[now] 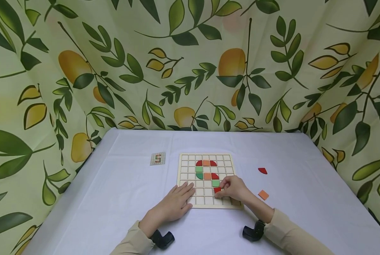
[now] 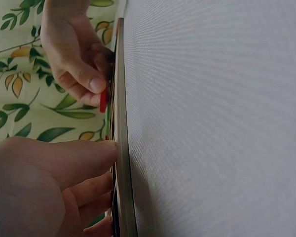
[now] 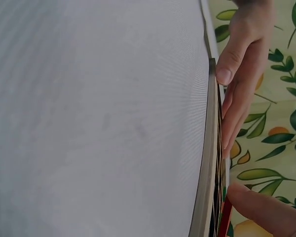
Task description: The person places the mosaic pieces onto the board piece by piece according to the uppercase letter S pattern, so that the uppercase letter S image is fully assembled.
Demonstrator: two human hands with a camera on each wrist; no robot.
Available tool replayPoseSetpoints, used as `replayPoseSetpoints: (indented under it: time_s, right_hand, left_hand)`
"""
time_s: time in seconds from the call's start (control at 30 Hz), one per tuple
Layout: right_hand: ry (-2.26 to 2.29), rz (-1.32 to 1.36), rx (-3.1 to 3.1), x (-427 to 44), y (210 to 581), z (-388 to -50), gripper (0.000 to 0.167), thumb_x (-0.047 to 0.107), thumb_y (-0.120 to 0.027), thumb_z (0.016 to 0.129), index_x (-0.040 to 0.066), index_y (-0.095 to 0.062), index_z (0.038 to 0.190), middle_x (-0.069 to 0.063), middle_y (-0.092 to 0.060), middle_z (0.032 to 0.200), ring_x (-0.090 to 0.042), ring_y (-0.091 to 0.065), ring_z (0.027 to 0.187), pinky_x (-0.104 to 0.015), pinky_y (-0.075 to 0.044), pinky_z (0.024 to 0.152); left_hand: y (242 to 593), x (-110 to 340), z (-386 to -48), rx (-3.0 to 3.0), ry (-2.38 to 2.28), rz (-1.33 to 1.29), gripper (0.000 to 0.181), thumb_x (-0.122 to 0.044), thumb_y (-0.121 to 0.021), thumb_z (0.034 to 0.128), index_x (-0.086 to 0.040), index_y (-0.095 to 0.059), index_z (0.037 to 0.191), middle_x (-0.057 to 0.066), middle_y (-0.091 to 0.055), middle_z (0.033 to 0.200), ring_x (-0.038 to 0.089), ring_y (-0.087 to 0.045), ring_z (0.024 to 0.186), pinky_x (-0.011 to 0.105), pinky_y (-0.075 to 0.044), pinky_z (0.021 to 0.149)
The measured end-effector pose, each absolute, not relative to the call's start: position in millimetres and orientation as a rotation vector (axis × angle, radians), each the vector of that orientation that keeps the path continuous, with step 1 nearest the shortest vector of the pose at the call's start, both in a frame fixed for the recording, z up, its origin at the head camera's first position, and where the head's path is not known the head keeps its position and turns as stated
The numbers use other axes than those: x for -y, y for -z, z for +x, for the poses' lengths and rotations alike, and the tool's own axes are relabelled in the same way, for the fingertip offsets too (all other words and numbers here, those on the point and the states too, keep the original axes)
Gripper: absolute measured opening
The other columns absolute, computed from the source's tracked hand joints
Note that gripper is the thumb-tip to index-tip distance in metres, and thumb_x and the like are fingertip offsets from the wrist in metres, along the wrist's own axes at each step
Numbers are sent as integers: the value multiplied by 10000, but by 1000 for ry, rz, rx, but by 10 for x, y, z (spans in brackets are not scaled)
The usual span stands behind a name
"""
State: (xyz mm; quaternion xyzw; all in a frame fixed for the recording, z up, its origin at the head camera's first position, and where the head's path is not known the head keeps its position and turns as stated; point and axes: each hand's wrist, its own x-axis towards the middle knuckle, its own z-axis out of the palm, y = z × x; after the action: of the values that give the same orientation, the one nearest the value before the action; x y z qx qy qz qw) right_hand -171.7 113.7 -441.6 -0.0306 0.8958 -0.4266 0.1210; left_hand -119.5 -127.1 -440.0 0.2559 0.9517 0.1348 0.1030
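A square wooden grid board (image 1: pixel 204 202) lies on the white table. Several coloured tiles sit in its cells: red rounded ones (image 1: pixel 213 163), orange squares (image 1: pixel 207 176), light green squares (image 1: pixel 216 183) and a dark green rounded one (image 1: pixel 199 176). With thumb and fingers, my right hand (image 1: pixel 235 188) pinches a red tile (image 2: pixel 103 100) over the cell just below the lower light green square. The left wrist view shows this tile tilted up from the board. My left hand (image 1: pixel 174 202) rests with straight fingers on the board's front left part.
Right of the board lie a loose red rounded tile (image 1: pixel 262 171) and an orange square tile (image 1: pixel 264 194). Left of it is a small card (image 1: pixel 158 158) printed with a coloured grid pattern. A leaf-patterned curtain (image 1: pixel 190 81) hangs behind the table.
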Motion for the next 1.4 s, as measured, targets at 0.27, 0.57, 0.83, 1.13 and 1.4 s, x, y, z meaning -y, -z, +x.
replayPoseSetpoints:
  time_s: [0.27, 0.57, 0.83, 1.13, 1.4]
  right_hand:
    - [1219, -89, -2651, -1114, 4415, -1707, 310, 132, -893, 637, 36, -618, 742, 14, -424, 591, -122, -406, 606, -197, -290, 505]
    - [1276, -117, -2609, -1146, 4410, -1708, 272, 84, -870, 664, 15, -636, 784, 6, -435, 607, -121, -407, 599, -189, -306, 498]
    - [1307, -178, -2583, -1170, 4437, -1729, 197, 24, -830, 695, 2, -690, 832, 17, -443, 586, -119, -420, 580, -193, -315, 493]
    - [1288, -171, -2584, -1162, 4454, -1751, 143, 9, -808, 713, 14, -706, 813, 28, -450, 573, -113, -433, 579, -188, -320, 500]
    - [1273, -174, -2594, -1148, 4438, -1759, 148, -25, -799, 701, 10, -698, 803, 19, -462, 595, -114, -433, 604, -192, -329, 513]
  left_hand:
    - [4381, 1271, -1179, -2806, -384, 751, 523, -290, -483, 987, -117, -401, 1473, 35, -318, 1598, 256, -262, 1504, 518, -253, 1212]
    - [4383, 1275, -1179, -2804, -393, 756, 520, -284, -481, 987, -111, -403, 1471, 42, -322, 1596, 264, -265, 1502, 524, -253, 1210]
    - [4403, 1283, -1193, -2806, -395, 765, 522, -282, -481, 988, -111, -397, 1475, 41, -317, 1597, 263, -264, 1503, 524, -252, 1210]
    - [4401, 1275, -1188, -2810, -397, 758, 524, -285, -486, 987, -114, -399, 1474, 40, -325, 1594, 262, -265, 1503, 526, -255, 1208]
    - [4474, 1275, -1225, -2813, -367, 757, 533, -312, -466, 991, -126, -384, 1483, 28, -308, 1602, 260, -252, 1507, 524, -247, 1212]
